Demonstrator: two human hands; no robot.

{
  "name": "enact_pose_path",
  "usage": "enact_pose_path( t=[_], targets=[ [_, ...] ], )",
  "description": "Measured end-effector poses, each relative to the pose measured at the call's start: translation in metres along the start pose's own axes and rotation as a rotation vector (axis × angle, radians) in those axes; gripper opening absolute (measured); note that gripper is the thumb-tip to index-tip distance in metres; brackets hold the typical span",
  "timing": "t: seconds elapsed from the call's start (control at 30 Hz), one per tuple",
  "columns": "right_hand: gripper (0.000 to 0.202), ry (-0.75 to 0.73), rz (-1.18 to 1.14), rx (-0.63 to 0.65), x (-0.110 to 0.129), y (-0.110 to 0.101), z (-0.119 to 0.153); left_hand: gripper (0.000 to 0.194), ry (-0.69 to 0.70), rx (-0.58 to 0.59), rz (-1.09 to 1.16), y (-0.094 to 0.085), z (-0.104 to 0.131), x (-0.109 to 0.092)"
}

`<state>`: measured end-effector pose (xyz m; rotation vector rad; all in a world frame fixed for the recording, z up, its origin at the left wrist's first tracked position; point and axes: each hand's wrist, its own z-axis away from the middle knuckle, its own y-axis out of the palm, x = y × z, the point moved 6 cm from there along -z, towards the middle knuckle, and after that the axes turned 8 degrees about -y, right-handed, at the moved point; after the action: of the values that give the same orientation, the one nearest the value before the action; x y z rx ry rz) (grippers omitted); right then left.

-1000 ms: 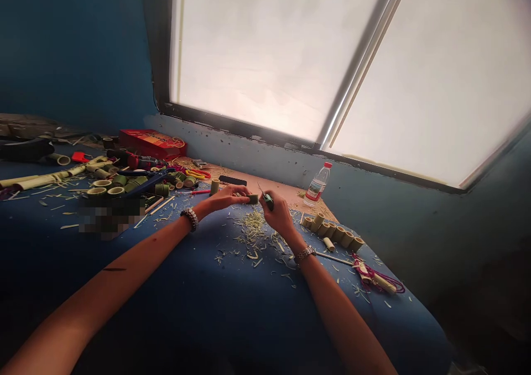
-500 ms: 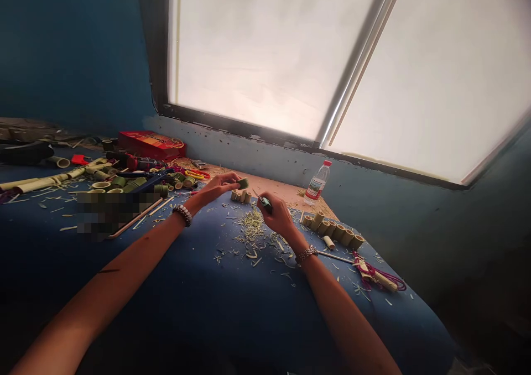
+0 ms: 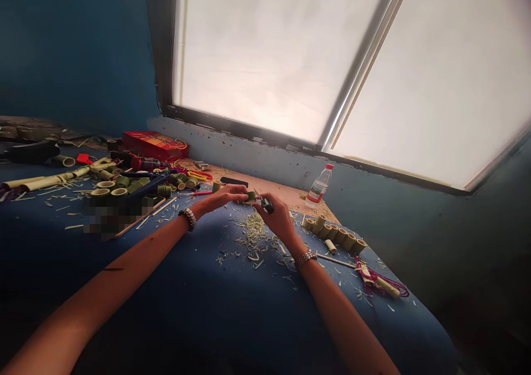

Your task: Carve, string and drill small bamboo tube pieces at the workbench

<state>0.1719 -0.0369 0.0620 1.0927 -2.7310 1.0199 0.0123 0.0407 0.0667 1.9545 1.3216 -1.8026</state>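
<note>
Between the fingers of my left hand [image 3: 227,196] is a short green bamboo piece [image 3: 251,197], held above the table. My right hand [image 3: 275,213] is closed round the dark green handle of a knife [image 3: 267,204]; its thin blade points up and left, right by the bamboo. Whether the edge touches it I cannot tell. Below both hands lies a heap of pale bamboo shavings [image 3: 254,228] on the blue tabletop [image 3: 199,286].
On the right stand several cut bamboo rings [image 3: 340,235], a water bottle [image 3: 318,187] and purple cord [image 3: 384,281]. Green bamboo pieces [image 3: 120,186], poles [image 3: 50,181] and a red box [image 3: 155,145] crowd the left. Behind is a wall with a window [image 3: 257,60].
My left hand and the bamboo piece have come slightly right and down, closer to the knife. The blade is now against or beside the bamboo. The view has shifted slightly.
</note>
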Motion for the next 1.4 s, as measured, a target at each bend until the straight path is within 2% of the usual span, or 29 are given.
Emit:
enact_pose_path(
  t=[0.43,0.67,0.8,0.93,1.03,1.13,1.27,1.4],
  targets=[
    [0.009,-0.102,0.061,0.137,0.006,0.003,0.002,0.028,-0.004,0.106,-0.083,0.0,-0.003,0.01],
    [0.012,-0.116,0.081,0.199,0.004,0.009,0.004,0.022,-0.03,0.102,-0.108,-0.001,0.002,0.007],
    [0.011,-0.082,0.074,0.151,0.001,0.008,0.003,0.024,-0.046,0.112,-0.115,0.0,0.002,0.007],
    [0.017,0.089,0.025,-0.023,-0.015,-0.011,-0.002,0.027,-0.063,0.169,-0.161,0.005,0.001,0.008],
    [0.024,0.152,-0.037,-0.094,-0.025,-0.02,-0.004,0.03,-0.037,0.087,-0.172,-0.001,0.001,0.006],
    [0.028,0.15,-0.066,-0.053,-0.025,-0.015,-0.004,0.031,-0.023,-0.024,-0.147,-0.01,0.001,0.004],
    [0.036,0.125,-0.048,0.006,-0.021,-0.004,-0.003,0.032,-0.017,-0.044,-0.145,-0.012,-0.001,0.005],
    [0.033,0.122,-0.077,0.027,-0.02,0.0,-0.002,0.032,-0.005,-0.048,-0.168,-0.008,-0.002,0.005]
  ],
)
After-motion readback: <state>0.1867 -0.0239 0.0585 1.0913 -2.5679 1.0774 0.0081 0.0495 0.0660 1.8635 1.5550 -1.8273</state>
